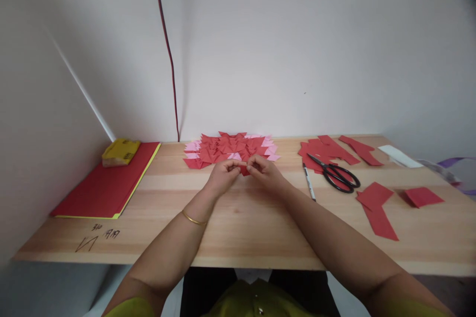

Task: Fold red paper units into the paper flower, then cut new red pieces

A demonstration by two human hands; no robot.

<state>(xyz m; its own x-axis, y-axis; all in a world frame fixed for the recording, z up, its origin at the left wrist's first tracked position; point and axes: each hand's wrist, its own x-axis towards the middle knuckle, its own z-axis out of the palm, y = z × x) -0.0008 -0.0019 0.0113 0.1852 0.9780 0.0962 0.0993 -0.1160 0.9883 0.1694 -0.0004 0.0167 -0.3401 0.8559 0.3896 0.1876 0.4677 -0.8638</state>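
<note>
Both my hands meet over the middle of the wooden table, pinching a small piece of red paper [244, 170] between them. My left hand [224, 174] has its thumb and fingertips closed at the paper's left side. On its right side, the fingers of my right hand [265, 170] are pinched at the top edge. Most of the paper is hidden by the fingers, so its exact shape cannot be made out. Just behind my hands lies a spread pile of folded red and pink paper pieces [230, 146], pointed and overlapping.
Black-handled scissors [340, 178] rest partly on red paper scraps [316, 148], beside a marker pen [309, 182]. More red pieces [377, 195] and a folded red square [424, 197] lie right. At left, a yellow packet [121, 152] sits on red paper sheets [107, 185]. A cord [169, 49] hangs against the wall.
</note>
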